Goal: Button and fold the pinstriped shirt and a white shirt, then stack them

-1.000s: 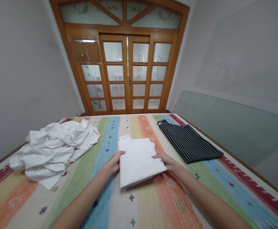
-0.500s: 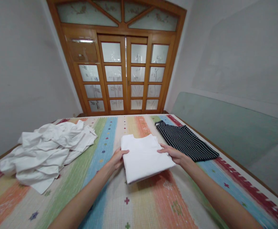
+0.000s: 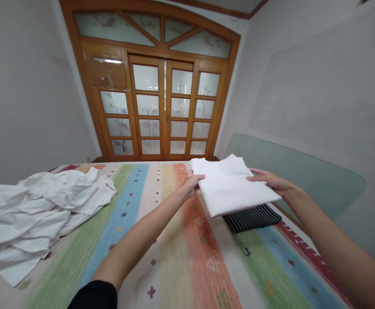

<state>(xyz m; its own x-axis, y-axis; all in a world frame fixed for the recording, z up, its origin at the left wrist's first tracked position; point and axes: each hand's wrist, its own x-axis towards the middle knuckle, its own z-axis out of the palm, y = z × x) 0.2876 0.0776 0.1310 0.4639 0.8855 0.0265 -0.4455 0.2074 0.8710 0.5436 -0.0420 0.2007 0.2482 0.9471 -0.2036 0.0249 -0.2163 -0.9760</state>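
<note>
Between my two hands is a folded white garment [image 3: 232, 184], held flat and raised off the table. My left hand [image 3: 192, 182] grips its left edge, thumb on top and fingers underneath. On the opposite edge, my right hand [image 3: 269, 180] pinches it the same way. Beneath the white garment lies a folded black cloth with white stripes [image 3: 253, 218]; most of it is hidden, with only its near part showing. Whether the two touch, I cannot tell.
A rumpled heap of white cloth [image 3: 45, 206] lies at the left. A colourful striped cover [image 3: 171, 266] spreads over the surface under everything. Along the right wall leans a pale green panel [image 3: 303, 165]. Wooden doors with glass panes [image 3: 148, 116] stand beyond the far edge.
Both hands have carried the folded white garment to the right and up, from the middle to over the striped black cloth. The view has shifted a little, too.
</note>
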